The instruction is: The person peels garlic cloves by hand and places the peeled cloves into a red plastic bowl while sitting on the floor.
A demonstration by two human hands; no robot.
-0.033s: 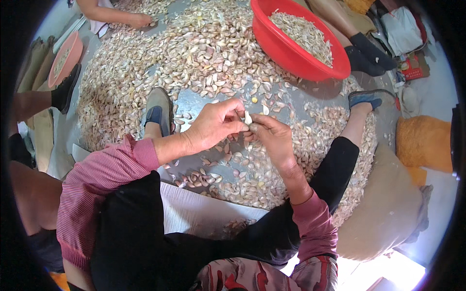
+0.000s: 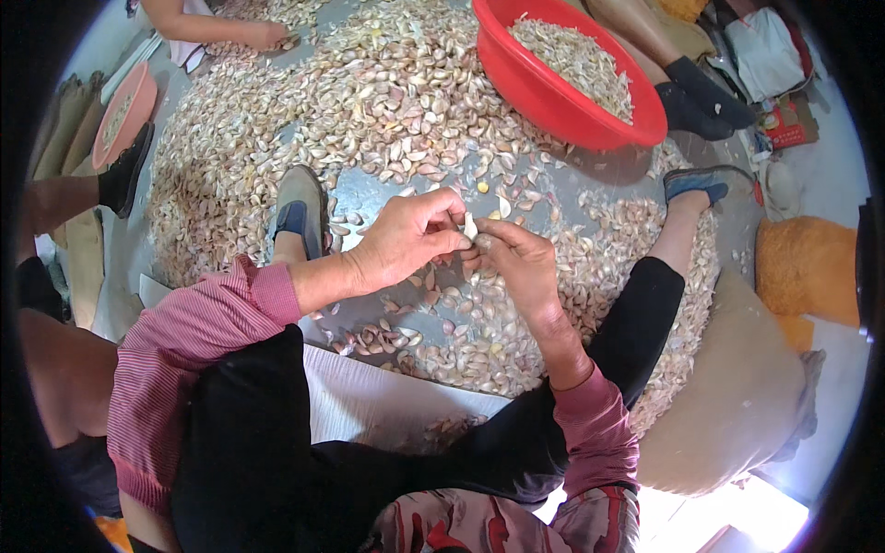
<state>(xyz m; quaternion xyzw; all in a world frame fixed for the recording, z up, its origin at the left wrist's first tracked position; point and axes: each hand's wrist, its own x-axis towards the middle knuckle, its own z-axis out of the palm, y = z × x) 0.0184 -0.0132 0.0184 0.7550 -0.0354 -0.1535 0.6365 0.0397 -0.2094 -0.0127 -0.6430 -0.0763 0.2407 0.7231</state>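
Observation:
A pale garlic clove [image 2: 470, 226] is pinched upright between the fingertips of both my hands. My left hand [image 2: 406, 238] grips it from the left, thumb and forefinger closed on it. From the right, my right hand [image 2: 519, 263] holds the same clove with thumb and bent fingers. Below and around my hands lie many unpeeled garlic cloves [image 2: 387, 111], heaped thickest on the far side. Loose bits of skin are scattered among them. My fingers partly hide the held clove's lower end.
A large red basin [image 2: 572, 120] of pale peeled pieces stands far right. A pink basin [image 2: 129, 115] is at far left. Another person's hand [image 2: 267, 37] reaches into the heap's far edge. A full tan sack [image 2: 728, 396] leans at right, near my leg.

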